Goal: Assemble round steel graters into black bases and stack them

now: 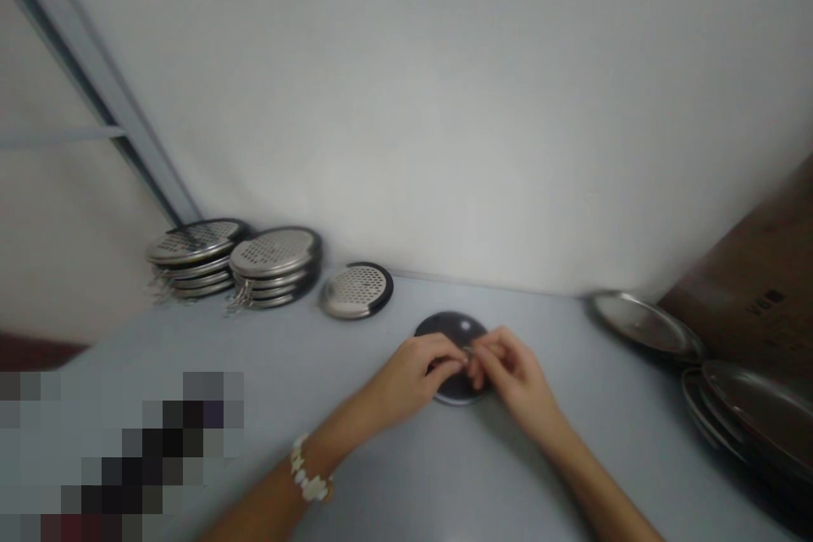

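Note:
My left hand (423, 371) and my right hand (511, 366) meet over a dark round disc (450, 324) with a pale rim, which lies on the table. Both hands are pinched closed, fingertips almost touching. A tiny light-coloured piece (468, 351) shows between the fingertips, too small and blurred to name. My fingers cover part of the disc. A white bracelet (310, 474) is on my left wrist.
A single perforated metal disc (356, 290) with a black edge lies left of my hands. Two stacks of such discs, one nearer (276, 254) and one farther left (196, 244), stand by the wall. Metal lids or pans (648, 326) and a cardboard box (762, 271) are at right.

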Tool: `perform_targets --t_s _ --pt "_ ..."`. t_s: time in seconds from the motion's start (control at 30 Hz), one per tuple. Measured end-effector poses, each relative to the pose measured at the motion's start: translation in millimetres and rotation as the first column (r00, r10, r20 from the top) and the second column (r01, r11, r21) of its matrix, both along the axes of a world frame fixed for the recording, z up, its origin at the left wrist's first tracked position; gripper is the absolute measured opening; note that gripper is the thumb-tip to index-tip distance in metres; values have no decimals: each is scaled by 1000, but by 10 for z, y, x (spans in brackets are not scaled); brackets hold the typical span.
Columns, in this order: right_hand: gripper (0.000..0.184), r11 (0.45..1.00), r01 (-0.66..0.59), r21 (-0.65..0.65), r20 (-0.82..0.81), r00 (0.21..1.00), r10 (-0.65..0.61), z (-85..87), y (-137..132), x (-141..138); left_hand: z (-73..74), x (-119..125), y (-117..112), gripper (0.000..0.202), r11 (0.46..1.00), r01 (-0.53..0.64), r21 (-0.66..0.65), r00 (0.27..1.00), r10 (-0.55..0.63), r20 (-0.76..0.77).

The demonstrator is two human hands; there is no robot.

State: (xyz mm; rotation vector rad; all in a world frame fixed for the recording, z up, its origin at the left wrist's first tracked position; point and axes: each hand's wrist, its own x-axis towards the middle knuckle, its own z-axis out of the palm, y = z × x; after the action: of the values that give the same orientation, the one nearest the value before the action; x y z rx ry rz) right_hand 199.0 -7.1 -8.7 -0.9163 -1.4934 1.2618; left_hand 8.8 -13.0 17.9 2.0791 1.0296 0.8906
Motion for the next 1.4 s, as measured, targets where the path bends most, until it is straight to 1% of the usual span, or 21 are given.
perform_targets --t_s 0.1,0.27,0.37,0.47,0.57,0.63,0.7,0.8,0.97,1.07,1.13,1.3,1.4 --pt "29 1000 5 -3 3 1000 -5 15 -5 6 -26 -9 20 22 1000 5 11 1000 -4 -19" --pt "28 999 -32 -2 43 999 32 30 -54 -34 -82 -22 34 22 993 -119 16 990 120 -76" --pt "27 998 -57 1 62 996 57 19 -77 -56 -82 -15 29 19 989 -147 29 984 149 -93" --pt "28 1000 -24 19 63 998 23 6 -65 -58 -55 -2 15 18 991 -129 35 990 131 -59" --pt "28 999 17 38 48 999 -18 8 -39 -48 -20 2 0 17 997 -79 8 997 78 8" --pt "28 999 22 39 39 999 -24 16 -30 -42 -6 -2 -7 16 999 -45 -22 998 46 38" --pt "29 999 19 36 33 999 -20 25 -30 -40 -7 -5 -8 15 998 -40 -38 998 42 52" --pt "30 999 12 33 35 999 -14 40 -47 -45 -34 1 -2 14 997 -76 -19 996 76 42" --pt "32 999 -34 -12 59 998 35 37 -87 -69 -89 20 11 16 984 -175 35 984 176 -15" --pt "35 999 -23 -27 57 998 24 31 -95 -84 -87 27 4 10 972 -232 31 972 233 -29" --pt "35 1000 -4 -24 51 999 5 39 -92 -90 -66 37 -14 4 970 -241 33 970 241 8" --pt "31 1000 14 -12 91 996 -13 81 -96 -102 3 76 -82 11 973 -228 34 969 223 105" --pt "27 999 -1 33 148 989 -4 70 -116 -107 25 101 -118 11 978 -210 18 968 205 144"
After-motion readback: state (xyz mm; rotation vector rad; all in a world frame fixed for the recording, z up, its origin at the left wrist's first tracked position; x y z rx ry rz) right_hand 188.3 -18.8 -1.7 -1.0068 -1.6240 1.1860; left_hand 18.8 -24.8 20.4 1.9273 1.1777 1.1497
